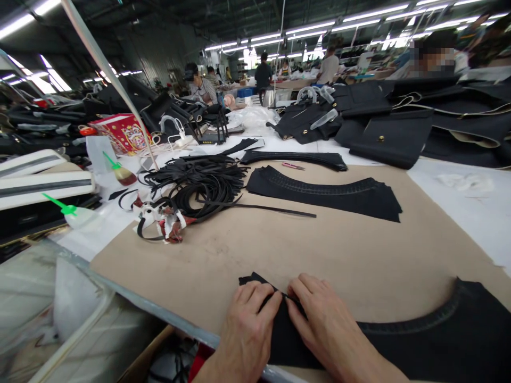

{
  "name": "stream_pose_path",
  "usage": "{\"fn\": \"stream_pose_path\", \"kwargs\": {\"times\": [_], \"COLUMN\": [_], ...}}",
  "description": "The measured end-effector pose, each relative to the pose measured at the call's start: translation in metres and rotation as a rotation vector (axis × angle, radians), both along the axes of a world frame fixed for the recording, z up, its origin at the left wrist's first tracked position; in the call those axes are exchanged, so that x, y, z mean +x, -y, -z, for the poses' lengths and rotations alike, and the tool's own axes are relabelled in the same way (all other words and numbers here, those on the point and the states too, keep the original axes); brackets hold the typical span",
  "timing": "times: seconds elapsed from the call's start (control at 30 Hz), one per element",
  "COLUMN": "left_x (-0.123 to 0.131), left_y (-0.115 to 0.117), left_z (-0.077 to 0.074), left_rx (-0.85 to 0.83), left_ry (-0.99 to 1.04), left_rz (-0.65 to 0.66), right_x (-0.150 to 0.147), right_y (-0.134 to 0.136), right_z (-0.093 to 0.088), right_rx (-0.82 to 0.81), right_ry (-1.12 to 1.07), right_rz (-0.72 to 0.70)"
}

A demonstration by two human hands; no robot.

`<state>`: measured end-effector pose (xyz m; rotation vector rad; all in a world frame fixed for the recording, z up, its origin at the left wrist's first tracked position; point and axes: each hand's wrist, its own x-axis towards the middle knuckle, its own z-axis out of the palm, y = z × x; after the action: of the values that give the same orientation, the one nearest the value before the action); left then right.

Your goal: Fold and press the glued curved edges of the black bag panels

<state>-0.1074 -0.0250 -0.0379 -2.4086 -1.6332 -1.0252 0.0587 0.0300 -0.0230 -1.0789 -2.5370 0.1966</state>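
Head view: left hand and right hand pinch the black piece's corner flat, grips pressed together, steadying it on the worktop.

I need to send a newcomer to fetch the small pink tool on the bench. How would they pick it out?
Start at the tan cardboard sheet covering the bench. At its far edge lie two curved black pieces; the pink tool sits between them. It is the only small pink thing among black leather.
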Motion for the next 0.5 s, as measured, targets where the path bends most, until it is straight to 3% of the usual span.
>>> {"fn": "stream_pose_path", "kwargs": {"times": [0.5], "left_x": [-0.0027], "left_y": [0.0027], "left_z": [0.0017], "left_rx": [-0.018], "left_ry": [0.008], "left_rz": [0.014], "right_x": [0.0029], "right_y": [0.0008], "right_z": [0.0017], "right_rx": [0.184], "right_ry": [-0.002], "right_rz": [-0.098]}}
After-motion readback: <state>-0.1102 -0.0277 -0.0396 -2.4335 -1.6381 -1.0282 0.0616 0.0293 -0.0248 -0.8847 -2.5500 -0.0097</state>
